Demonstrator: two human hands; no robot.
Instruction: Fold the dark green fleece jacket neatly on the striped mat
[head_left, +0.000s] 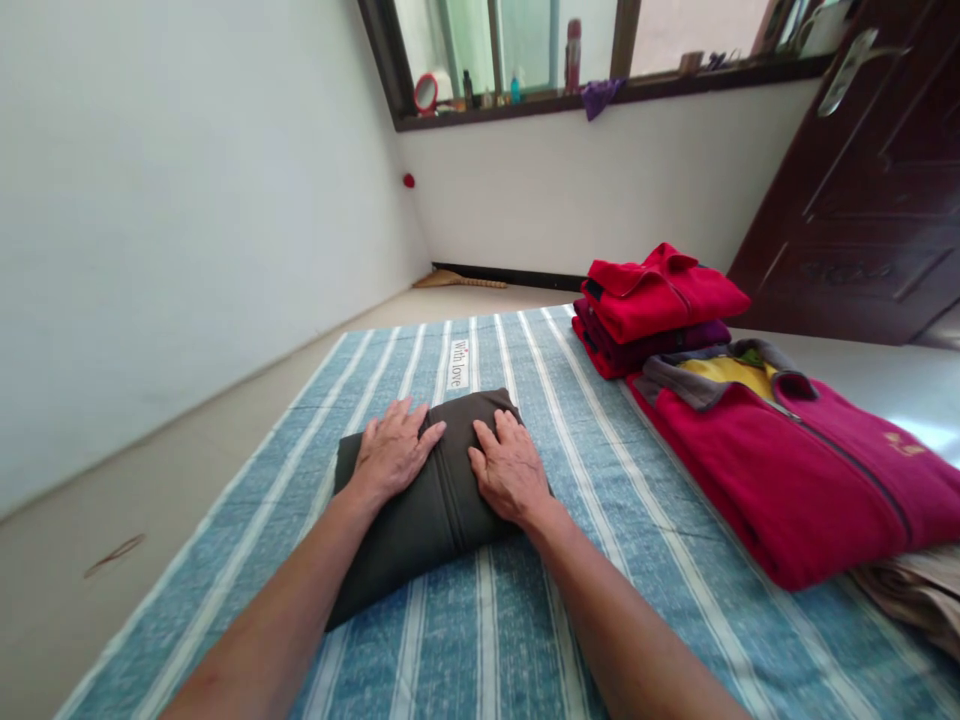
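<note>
A dark grey folded jacket [442, 500] with a zip down its middle lies on a blue and white striped bed cover [525, 610]. My left hand [394, 447] rests flat on the jacket's left part, fingers spread and pointing away from me. On its right part lies my right hand [512, 465], palm down with the fingers apart. Neither hand grips the cloth. Just beyond the jacket, the cover carries a white patch [459, 364] reading "with love".
To the right are a stack of folded red and purple clothes [664, 295] and a red zip jacket [795, 470] with a grey collar. Beige cloth [919, 595] shows beneath it. A white wall [187, 180] runs along the left, a brown door [862, 200] at right.
</note>
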